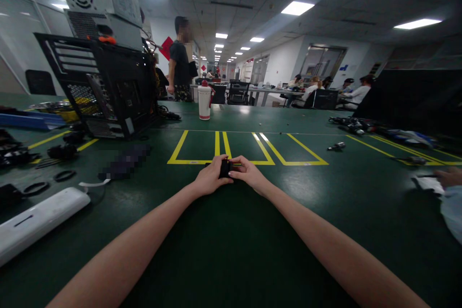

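A small black object (224, 168) is held between both my hands, just above or on the green table; its kind I cannot make out. My left hand (212, 176) has its fingers and thumb closed around its left side. From the other side my right hand (249, 173) grips it with thumb and fingertips. The fingers hide much of the object. Just beyond my hands, yellow tape outlines (245, 161) mark the table.
At the left stands an open black computer case (119, 91) with power supplies (104, 2) stacked on top. A white power strip (43, 219) lies nearer. Farther back is a white tumbler (204, 102). A metal part (337, 146) and another person's hand (449, 176) are to the right.
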A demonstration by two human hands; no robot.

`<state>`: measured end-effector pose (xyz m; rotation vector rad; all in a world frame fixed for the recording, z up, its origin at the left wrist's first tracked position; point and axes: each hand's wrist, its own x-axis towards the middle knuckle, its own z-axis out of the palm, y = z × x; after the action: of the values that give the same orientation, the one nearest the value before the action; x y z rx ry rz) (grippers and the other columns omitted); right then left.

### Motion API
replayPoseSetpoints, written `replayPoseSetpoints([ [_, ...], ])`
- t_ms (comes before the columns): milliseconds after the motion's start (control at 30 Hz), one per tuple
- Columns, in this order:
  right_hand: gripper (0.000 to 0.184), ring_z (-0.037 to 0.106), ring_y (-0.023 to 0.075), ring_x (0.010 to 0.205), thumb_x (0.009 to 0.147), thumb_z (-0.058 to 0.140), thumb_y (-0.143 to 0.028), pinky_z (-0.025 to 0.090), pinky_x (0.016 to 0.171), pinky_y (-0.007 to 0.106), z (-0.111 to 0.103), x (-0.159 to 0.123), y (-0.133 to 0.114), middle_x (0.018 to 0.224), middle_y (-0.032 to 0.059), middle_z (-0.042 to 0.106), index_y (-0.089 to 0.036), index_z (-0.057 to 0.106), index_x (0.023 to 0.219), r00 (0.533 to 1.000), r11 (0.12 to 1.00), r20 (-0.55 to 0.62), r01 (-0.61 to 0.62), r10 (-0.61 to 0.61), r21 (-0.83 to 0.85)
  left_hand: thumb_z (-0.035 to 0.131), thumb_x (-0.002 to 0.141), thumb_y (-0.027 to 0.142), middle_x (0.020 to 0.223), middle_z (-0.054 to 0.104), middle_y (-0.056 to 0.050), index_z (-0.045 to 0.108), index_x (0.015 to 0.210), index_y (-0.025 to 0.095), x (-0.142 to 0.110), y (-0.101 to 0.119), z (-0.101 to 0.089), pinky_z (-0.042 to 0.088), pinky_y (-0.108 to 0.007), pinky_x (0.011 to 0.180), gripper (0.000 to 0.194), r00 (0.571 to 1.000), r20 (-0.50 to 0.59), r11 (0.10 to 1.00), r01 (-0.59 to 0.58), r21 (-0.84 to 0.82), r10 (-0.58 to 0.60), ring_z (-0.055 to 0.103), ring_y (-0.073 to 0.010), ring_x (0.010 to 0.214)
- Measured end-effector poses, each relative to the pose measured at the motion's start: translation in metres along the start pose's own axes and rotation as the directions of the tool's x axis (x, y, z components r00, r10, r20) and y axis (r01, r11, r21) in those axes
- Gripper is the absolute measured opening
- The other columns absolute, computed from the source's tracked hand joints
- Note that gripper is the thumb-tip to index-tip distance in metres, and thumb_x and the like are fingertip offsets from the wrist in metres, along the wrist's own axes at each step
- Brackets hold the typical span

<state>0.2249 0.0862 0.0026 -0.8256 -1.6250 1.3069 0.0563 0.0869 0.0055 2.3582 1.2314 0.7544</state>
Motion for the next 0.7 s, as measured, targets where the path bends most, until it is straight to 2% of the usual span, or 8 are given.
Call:
replayPoseSetpoints([
  [200,0.026,0.054,0.0169,0.095,0.064,0.063,-0.025,0.042,0.083,0.035,0.0022,-0.0019,-0.0019,0.097,0.0003,0.054,-0.022,0.049,0.086,1.000,0.999,-0.017,0.015,-0.015,0.047,0.058,0.069,0.039,0.124,0.036,-0.010,0.021,0.122,0.022,0.0002,-0.0025,0.0008,0.043,-0.039,0.080,0.066,1.000,-0.010,1.000,-0.028,0.000,0.028,0.046,-0.0271,0.105],
  [333,0.033,0.054,0.0164,0.094,0.063,0.064,-0.024,0.041,0.084,0.035,0.0012,-0.0006,-0.0001,0.100,0.0015,0.053,-0.022,0.050,0.093,0.998,1.000,-0.058,-0.003,0.003,-0.005,0.058,0.069,0.038,0.123,0.037,-0.010,0.021,0.122,0.022,0.0004,-0.0017,0.0006,0.043,-0.039,0.079,0.066,1.000,-0.006,1.000,-0.027,0.004,0.027,0.046,-0.0277,0.106],
  [433,0.035,0.054,0.0166,0.093,0.063,0.063,-0.025,0.040,0.085,0.037,0.0003,-0.0012,-0.0001,0.101,0.0025,0.054,-0.021,0.049,0.095,0.999,0.999,-0.036,-0.033,0.033,-0.009,0.058,0.070,0.038,0.123,0.037,-0.010,0.021,0.122,0.022,-0.0003,-0.0009,-0.0003,0.044,-0.039,0.079,0.066,1.000,-0.002,1.000,-0.023,0.002,0.023,0.046,-0.0278,0.105],
  [567,0.034,0.053,0.0170,0.096,0.061,0.065,-0.022,0.041,0.085,0.036,0.0010,-0.0035,-0.0021,0.103,0.0013,0.052,-0.022,0.048,0.091,1.000,1.000,-0.005,0.010,-0.010,0.011,0.056,0.071,0.040,0.123,0.037,-0.009,0.020,0.122,0.023,-0.0011,-0.0019,-0.0009,0.044,-0.039,0.077,0.065,0.999,0.004,0.999,-0.040,-0.005,0.040,0.047,-0.0272,0.104],
  [700,0.025,0.054,0.0154,0.093,0.065,0.062,-0.024,0.040,0.086,0.036,0.0017,-0.0022,-0.0004,0.096,0.0005,0.054,-0.021,0.049,0.086,0.999,0.999,-0.023,0.040,-0.039,0.019,0.057,0.070,0.041,0.123,0.037,-0.010,0.021,0.122,0.022,-0.0001,-0.0032,0.0003,0.043,-0.040,0.079,0.066,0.999,-0.002,0.999,-0.048,-0.002,0.048,0.045,-0.0276,0.106],
])
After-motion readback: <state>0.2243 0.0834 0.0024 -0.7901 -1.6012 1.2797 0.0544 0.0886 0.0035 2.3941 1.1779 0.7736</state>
